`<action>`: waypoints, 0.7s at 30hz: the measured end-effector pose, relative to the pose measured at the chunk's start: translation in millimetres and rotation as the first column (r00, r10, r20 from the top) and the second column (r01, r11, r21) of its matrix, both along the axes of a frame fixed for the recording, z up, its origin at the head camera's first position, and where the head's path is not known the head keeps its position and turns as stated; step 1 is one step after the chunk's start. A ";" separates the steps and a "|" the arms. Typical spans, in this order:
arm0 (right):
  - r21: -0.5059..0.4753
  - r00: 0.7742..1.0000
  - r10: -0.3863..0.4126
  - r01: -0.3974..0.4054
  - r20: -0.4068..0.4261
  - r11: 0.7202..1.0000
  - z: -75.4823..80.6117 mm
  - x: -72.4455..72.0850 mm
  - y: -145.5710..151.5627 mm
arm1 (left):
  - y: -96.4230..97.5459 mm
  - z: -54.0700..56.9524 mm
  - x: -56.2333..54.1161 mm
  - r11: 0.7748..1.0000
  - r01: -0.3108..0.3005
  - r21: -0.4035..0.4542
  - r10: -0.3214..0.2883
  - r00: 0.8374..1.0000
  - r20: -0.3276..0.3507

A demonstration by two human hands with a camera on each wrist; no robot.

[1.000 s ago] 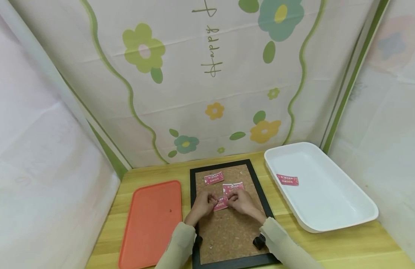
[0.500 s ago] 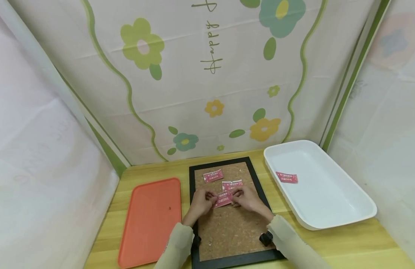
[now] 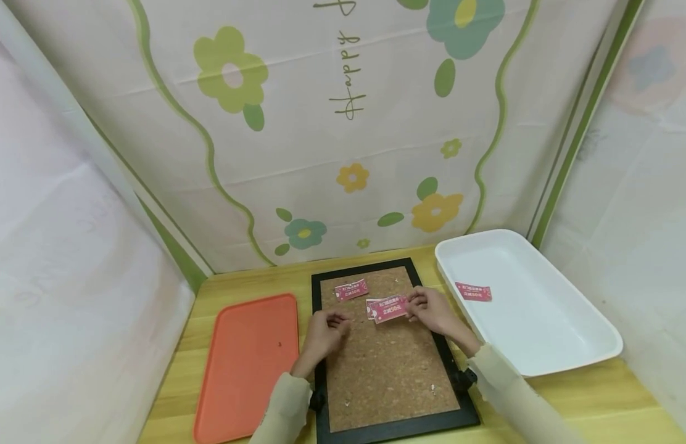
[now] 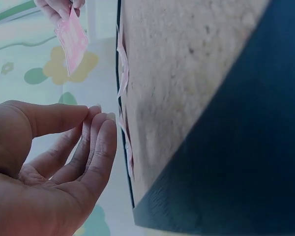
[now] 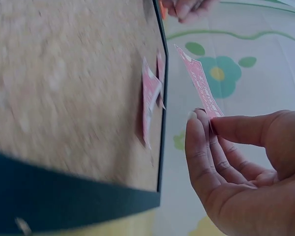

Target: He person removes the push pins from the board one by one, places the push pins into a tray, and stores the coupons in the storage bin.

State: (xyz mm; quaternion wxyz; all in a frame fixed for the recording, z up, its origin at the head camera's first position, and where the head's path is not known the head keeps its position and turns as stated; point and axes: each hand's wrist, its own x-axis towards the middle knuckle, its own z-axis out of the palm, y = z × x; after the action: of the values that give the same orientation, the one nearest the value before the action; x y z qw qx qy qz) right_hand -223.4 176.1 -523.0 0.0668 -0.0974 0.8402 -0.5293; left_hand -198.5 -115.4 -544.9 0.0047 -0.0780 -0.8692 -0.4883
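Note:
My right hand [image 3: 432,311] pinches a pink coupon [image 3: 390,309] by its right end, between thumb and fingers. In the right wrist view this coupon [image 5: 202,84] stands clear of the corkboard. Behind it in the head view, another pink coupon [image 3: 371,308] lies on the board, mostly covered. A further coupon [image 3: 351,290] is at the board's upper left. Over the board's left side my left hand [image 3: 325,336] has its thumb touching its loosely bent fingers; I see nothing between them. The corkboard [image 3: 387,376] has a black frame.
An orange tray [image 3: 251,364] lies left of the board. To the right stands a white tray [image 3: 548,314] with one pink coupon [image 3: 473,291] inside. Small shiny bits [image 3: 432,389] show on the cork's lower part. A flowered curtain [image 3: 298,154] rises behind the table.
Both hands held the coupon low on the board. Now the left hand has let go and moved slightly left, while the right hand has carried the coupon up and right.

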 end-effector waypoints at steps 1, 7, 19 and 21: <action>0.004 1.000 0.005 -0.005 -0.004 1.000 2.5 -0.7 3.6 | -1.6 1.2 0.3 1.000 -0.003 -0.006 0.003 1.000 -0.005; 0.069 0.999 -0.001 0.004 -0.049 0.998 19.3 -4.6 23.8 | -16.3 10.3 -1.2 1.000 -0.019 0.000 0.019 0.999 -0.035; 0.213 0.991 -0.050 0.076 -0.121 0.974 39.1 -9.8 61.4 | -38.0 9.0 1.5 0.995 -0.091 -0.046 0.090 0.996 -0.024; 0.217 0.991 -0.053 0.079 -0.125 0.973 40.5 -11.3 67.1 | -41.6 8.8 2.3 0.995 -0.094 -0.041 0.093 0.995 -0.024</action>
State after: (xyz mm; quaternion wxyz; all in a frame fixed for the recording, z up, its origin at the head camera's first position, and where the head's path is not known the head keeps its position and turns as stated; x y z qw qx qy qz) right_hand -234.7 243.3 -482.5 0.0096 -0.0926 0.8991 -0.4277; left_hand -196.2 -157.1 -536.1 0.0352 -0.0427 -0.8818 -0.4683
